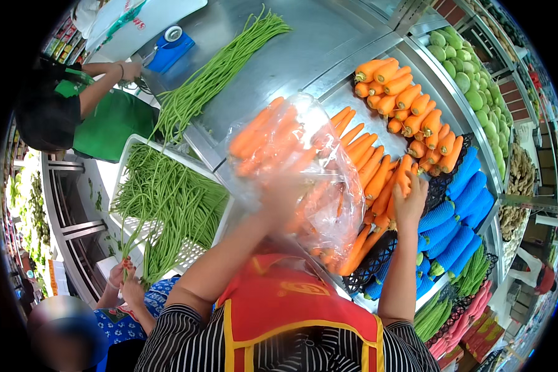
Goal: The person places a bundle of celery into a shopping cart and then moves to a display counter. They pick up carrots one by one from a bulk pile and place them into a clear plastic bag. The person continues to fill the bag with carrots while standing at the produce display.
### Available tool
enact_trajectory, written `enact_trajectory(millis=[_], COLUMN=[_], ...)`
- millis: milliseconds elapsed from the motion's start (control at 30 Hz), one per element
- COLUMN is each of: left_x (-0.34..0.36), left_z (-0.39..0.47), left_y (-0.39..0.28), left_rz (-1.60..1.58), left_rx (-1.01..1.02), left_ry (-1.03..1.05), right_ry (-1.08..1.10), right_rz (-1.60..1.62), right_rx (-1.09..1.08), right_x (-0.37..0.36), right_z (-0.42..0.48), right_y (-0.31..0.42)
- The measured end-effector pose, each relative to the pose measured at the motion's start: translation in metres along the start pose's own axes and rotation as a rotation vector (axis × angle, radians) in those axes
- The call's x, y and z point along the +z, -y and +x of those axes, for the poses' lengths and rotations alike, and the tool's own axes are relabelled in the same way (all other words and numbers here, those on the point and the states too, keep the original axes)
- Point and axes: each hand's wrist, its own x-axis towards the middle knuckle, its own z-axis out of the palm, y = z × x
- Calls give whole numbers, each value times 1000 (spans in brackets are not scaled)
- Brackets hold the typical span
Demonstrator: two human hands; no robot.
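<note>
A clear plastic bag [337,223] with carrots inside lies in front of me, over the edge between the steel counter and the carrot display. My left hand [281,200] is at the bag's near left side, blurred by motion; its fingers cannot be made out. Further carrots [260,135] show blurred through the plastic beyond that hand. To the right, my right hand [410,195] has its fingers around a carrot [403,174] at the right end of a row of loose carrots [369,162]. Part of this row is hidden behind the bag.
Stacked carrots [407,100] lie farther back. Blue-netted vegetables [446,228] sit right of black mesh [439,190]. Long beans [223,69] lie on the steel counter [279,60] near a blue tape dispenser [169,51]. A white crate [116,186] holds more beans. Two people work at left.
</note>
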Motion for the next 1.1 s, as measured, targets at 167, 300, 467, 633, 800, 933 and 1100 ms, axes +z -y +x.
enact_trajectory(millis=[167, 300, 467, 633, 800, 933, 1100], left_x=[-47, -47, -54, -87, -51, -30, -61], left_z=[8, 7, -8, 11, 0, -4, -13], left_y=[-28, -23, -39, -54, 0, 37, 1], left_rz=[192, 82, -324, 383, 511, 510, 393], left_rx=[-327, -371, -362, -565, -699, -635, -603], left_ry=[2, -9, 25, 159, 18, -278, 126], right_ry=[575, 810, 783, 714, 739, 832, 1093], right_rz=[504, 468, 1562, 1247, 1380, 1206, 731], right_rx=[-93, -26, 997, 1117, 1016, 769, 322], right_x=[-3, 73, 98, 98, 55, 17, -29], right_z=[-27, -56, -60, -59, -58, -57, -43], right_y=[104, 106, 142, 115, 114, 119, 121])
